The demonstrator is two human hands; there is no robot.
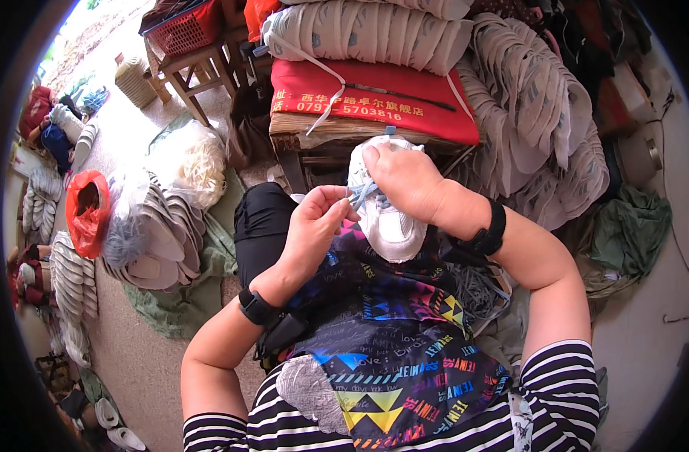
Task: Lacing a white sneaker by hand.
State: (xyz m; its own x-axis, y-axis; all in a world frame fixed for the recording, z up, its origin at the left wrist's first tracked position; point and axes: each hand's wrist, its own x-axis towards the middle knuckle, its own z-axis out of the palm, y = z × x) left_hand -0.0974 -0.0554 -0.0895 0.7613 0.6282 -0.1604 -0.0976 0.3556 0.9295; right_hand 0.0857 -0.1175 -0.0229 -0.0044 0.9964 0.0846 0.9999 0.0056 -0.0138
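Over my lap, toe end toward me, is a white shoe (393, 235) with pale blue lace (362, 193) across its front opening. My right hand (408, 179) is closed over the far right side of the shoe, thumb up near the tongue. On the shoe's left side, my left hand (320, 215) pinches the lace between thumb and fingertips. A small blue tab stands up at the far end of the shoe. My right fingers are partly hidden behind the hand and shoe.
A wooden stool with a red cover (375, 94) stands just ahead, carrying a thin dark rod, a white lace and a row of stacked shoe uppers (375, 38). More stacked uppers (525, 128) hang at right. Bundled pieces (160, 248) and a red bag (88, 215) lie left.
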